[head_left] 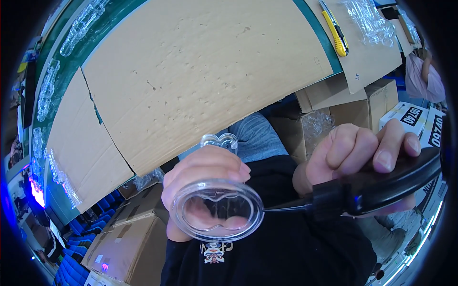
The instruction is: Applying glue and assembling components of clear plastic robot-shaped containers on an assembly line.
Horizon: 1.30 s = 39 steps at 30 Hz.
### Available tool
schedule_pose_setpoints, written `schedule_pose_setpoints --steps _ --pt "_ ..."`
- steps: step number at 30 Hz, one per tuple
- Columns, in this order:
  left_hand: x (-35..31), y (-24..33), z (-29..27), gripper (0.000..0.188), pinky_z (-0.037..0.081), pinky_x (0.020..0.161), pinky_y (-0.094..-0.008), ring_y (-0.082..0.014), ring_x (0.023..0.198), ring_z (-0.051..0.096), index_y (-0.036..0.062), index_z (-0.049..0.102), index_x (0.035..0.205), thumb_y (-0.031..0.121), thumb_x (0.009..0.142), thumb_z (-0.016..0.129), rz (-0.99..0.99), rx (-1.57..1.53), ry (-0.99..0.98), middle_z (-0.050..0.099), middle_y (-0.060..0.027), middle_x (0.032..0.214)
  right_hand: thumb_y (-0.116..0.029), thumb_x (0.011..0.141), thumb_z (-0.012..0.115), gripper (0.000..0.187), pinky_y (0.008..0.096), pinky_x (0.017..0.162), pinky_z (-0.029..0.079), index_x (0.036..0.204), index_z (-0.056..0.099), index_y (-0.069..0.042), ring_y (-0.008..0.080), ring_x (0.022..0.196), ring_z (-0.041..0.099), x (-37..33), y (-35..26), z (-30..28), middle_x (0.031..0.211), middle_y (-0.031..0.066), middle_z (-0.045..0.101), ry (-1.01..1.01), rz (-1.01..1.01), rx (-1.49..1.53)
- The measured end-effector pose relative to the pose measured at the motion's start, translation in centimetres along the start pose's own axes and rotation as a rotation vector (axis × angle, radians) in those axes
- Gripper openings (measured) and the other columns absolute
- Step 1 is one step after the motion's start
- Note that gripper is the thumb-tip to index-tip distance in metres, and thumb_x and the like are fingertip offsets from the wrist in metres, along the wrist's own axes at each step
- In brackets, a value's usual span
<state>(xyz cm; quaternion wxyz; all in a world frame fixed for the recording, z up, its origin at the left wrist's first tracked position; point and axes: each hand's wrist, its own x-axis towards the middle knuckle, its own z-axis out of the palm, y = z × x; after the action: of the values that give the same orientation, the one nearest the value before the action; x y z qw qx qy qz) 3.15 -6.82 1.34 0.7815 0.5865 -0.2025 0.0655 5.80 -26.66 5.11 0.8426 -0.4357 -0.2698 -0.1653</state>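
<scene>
My left hand (205, 167) is closed around a clear plastic piece (259, 212), with its oval rimmed opening facing up close to me. A rounded, two-lobed clear end (219, 140) sticks out beyond my knuckles, seemingly part of the same piece. In my right hand (355, 148) is a black-handled tool (381, 188) with a collar and a thin metal shaft. That shaft points left, and its tip meets the right side of the oval rim. I cannot make out the exact kind of tool. Both hands are in front of my dark shirt, off the table's near edge.
Cardboard sheets (205, 81) cover the green table (126, 12). Several clear plastic pieces (47, 90) lie along its left edge. A yellow utility knife (336, 31) and more clear pieces (369, 21) are at the upper right. Cardboard boxes (126, 243) stand lower left and right; another person (424, 76) is far right.
</scene>
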Motion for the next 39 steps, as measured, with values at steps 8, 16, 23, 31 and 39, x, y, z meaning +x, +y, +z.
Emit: schedule_pose_setpoints --steps 8,16,23,31,39 --pt "-0.4 -0.3 0.5 0.035 0.051 0.071 -0.0345 -0.0255 0.079 0.063 -0.0017 0.065 0.092 0.015 0.065 0.079 -0.044 0.103 -0.019 0.065 -0.0095 0.087 -0.044 0.087 0.061 0.056 0.0248 0.038 0.022 0.122 0.046 -0.003 0.0066 0.040 0.033 0.3 1.3 0.4 0.092 0.0042 0.057 0.331 -0.067 0.149" --pt "-0.3 -0.6 0.3 0.029 0.048 0.074 -0.0345 -0.0241 0.077 0.060 0.0004 0.065 0.092 0.014 0.068 0.072 -0.097 0.107 -0.230 0.065 -0.0087 0.087 -0.045 0.088 0.059 0.056 0.0250 0.038 0.022 0.122 0.046 -0.003 0.0064 0.040 0.033 0.8 2.1 0.8 0.092 0.0048 0.057 0.281 -0.033 0.139" --pt "0.1 -0.5 0.3 0.026 0.047 0.073 -0.0341 -0.0237 0.075 0.060 0.0017 0.066 0.092 0.011 0.068 0.067 -0.025 0.105 -0.229 0.065 -0.0086 0.085 -0.045 0.088 0.058 0.057 0.0256 0.038 0.022 0.124 0.045 -0.003 0.0066 0.040 0.033 0.9 2.2 0.9 0.093 0.0049 0.056 0.207 -0.016 0.067" --pt "-0.2 -0.3 0.6 0.025 0.047 0.072 -0.0341 -0.0239 0.074 0.060 0.0017 0.066 0.091 0.011 0.068 0.067 -0.033 0.078 -0.196 0.065 -0.0087 0.083 -0.046 0.089 0.058 0.059 0.0260 0.039 0.022 0.126 0.043 -0.003 0.0071 0.041 0.034 0.6 2.0 0.8 0.095 0.0051 0.056 0.159 0.010 0.057" --pt "-0.2 -0.1 0.6 0.024 0.046 0.071 -0.0345 -0.0236 0.073 0.060 0.0016 0.066 0.089 0.010 0.067 0.067 -0.036 0.063 -0.189 0.065 -0.0088 0.083 -0.048 0.090 0.055 0.060 0.0270 0.041 0.023 0.127 0.041 -0.003 0.0087 0.042 0.034 1.0 1.7 0.5 0.097 0.0057 0.054 0.060 0.017 0.040"
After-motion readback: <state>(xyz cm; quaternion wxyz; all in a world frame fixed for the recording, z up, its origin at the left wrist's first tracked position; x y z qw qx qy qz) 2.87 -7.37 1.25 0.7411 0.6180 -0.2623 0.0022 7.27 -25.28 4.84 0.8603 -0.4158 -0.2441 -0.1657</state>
